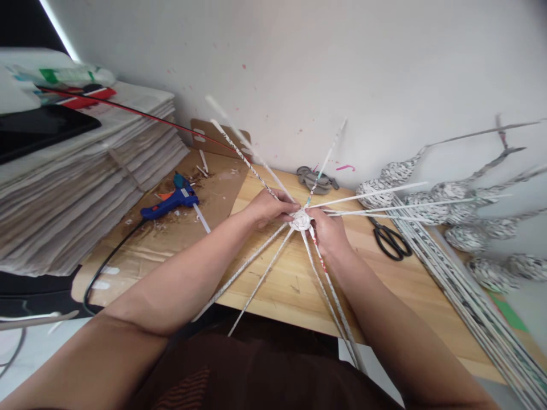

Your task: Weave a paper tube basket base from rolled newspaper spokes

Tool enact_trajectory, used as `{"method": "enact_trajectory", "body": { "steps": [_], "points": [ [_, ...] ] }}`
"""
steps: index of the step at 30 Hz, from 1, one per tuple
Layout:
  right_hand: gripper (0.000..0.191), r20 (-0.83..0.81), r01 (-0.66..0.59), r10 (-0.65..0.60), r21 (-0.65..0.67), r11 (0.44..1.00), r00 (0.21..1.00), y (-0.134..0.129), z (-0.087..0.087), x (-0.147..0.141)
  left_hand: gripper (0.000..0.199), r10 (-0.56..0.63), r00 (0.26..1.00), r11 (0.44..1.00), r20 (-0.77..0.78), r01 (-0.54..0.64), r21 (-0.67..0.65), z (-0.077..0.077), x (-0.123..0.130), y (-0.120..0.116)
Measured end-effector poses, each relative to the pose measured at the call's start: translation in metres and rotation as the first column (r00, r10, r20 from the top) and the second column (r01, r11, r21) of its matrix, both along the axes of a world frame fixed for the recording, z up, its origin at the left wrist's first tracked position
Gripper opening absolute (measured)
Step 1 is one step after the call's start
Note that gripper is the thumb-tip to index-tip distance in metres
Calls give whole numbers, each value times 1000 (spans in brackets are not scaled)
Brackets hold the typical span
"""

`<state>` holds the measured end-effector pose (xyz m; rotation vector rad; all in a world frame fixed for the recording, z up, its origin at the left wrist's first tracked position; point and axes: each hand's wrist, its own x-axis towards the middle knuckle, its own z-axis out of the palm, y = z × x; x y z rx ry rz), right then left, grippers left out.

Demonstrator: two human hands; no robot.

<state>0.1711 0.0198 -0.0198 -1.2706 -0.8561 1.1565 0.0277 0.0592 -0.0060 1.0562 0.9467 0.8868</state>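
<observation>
Soft, fairly even light fills the frame, and the pale wall (pixel 342 68) looks mid-grey, dimming towards the upper right corner. A narrow strip (pixel 58 29) at upper left glares white against black. At bottom centre, the brown shirt (pixel 256 370) sinks into darkness with little detail. The wide view stretches things near the edges; the paper stack (pixel 85 182) at left looks smeared. Tips of the paper rods (pixel 213 105) blur, while the glue gun (pixel 171 204) is clearer.
</observation>
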Motion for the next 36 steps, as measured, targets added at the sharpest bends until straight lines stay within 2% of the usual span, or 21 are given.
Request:
{"method": "enact_trajectory", "body": {
  "steps": [4,10,14,18,23,29,33,36],
  "points": [
    [9,84,10,-12,29,1000,996,-1,-2,1,18,0,1000,996,6,1,-84,-3,2,1],
    [8,40,-28,25,81,996,999,-2,0,0,17,-12,999,987,30,17,-161,0,3,0],
    [7,7,-24,23,99,995,1000,0,-1,2,21,-28,996,993,79,37,-109,-1,1,-1],
    [9,13,-14,13,76,997,1000,2,-3,2,29,22,999,999,23,-21,-36,-3,4,-2],
    [13,-45,-24,25,23,999,999,3,-1,1,18,95,993,995,-73,-93,22,2,9,-8],
    [19,-86,-25,28,39,999,996,4,-1,1,11,71,985,992,-155,-54,111,5,8,-11],
    [23,-69,-33,35,24,999,997,5,-5,0,9,132,975,986,-179,-112,121,-1,12,-11],
    [20,-30,-19,20,8,1000,999,5,-7,1,11,145,979,989,-145,-138,59,-3,16,-11]
  ]
}}
